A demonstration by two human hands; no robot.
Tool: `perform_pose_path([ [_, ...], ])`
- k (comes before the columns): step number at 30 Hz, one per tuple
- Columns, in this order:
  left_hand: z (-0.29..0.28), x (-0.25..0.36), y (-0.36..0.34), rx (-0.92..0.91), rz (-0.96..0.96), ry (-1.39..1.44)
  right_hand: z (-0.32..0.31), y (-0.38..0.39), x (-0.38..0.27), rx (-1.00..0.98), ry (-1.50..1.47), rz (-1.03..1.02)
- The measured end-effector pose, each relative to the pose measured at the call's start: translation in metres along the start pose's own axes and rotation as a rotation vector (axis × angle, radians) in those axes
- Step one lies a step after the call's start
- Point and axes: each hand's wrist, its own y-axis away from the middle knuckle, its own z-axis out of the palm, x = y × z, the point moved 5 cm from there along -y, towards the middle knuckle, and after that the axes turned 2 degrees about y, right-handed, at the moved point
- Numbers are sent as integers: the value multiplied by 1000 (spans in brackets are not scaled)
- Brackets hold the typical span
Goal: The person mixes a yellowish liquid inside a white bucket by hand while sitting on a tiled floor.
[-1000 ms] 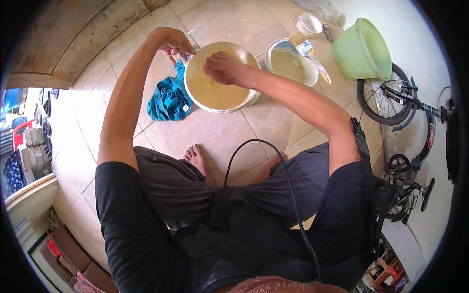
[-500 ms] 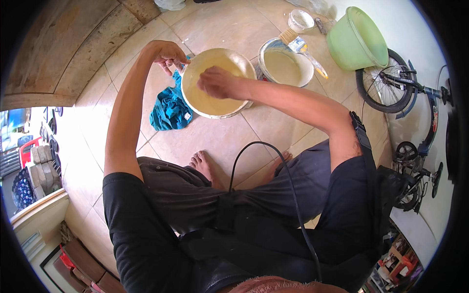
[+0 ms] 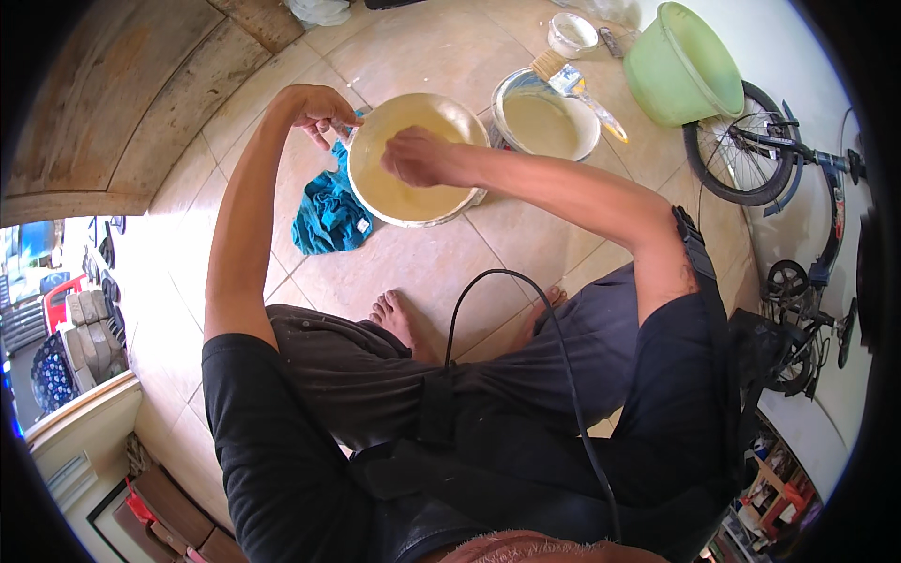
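A white-rimmed bucket [image 3: 364,190] with a cream-yellow inside stands on the tiled floor beyond my feet. At its left rim, my left hand [image 3: 322,113] grips the edge between thumb and finger while the other fingers hang bent outside. My right hand [image 3: 418,157] reaches over from the right and is closed like a fist above the cream contents, slightly blurred; whatever it holds is hidden beneath it. A crumpled teal cloth [image 3: 330,216] lies against the bucket's left side.
To the right sits a second pail [image 3: 546,122] of cream liquid with a wide paintbrush [image 3: 572,86] across its rim. Behind it are a small white tub [image 3: 572,36] and a green bucket [image 3: 680,70]. A bicycle [image 3: 751,155] leans by the wall; a black cable [image 3: 563,347] loops before me.
My left hand stays at the rim and my right hand stays closed over the bucket, with barely any shift. The whole view has tilted slightly.
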Motion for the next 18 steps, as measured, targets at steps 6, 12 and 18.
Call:
perform_pose_path([
  [6, 1, -5, 4, 22, 14, 18, 2, 2, 39, -537, 285, 215],
  [12, 3, -3, 4, 25, -15, 25, -2, 8, -6, -522, -18, 73],
  [18, 2, 2, 2, 10, -22, 12, 15, -11, -1, -168, 164, 44],
])
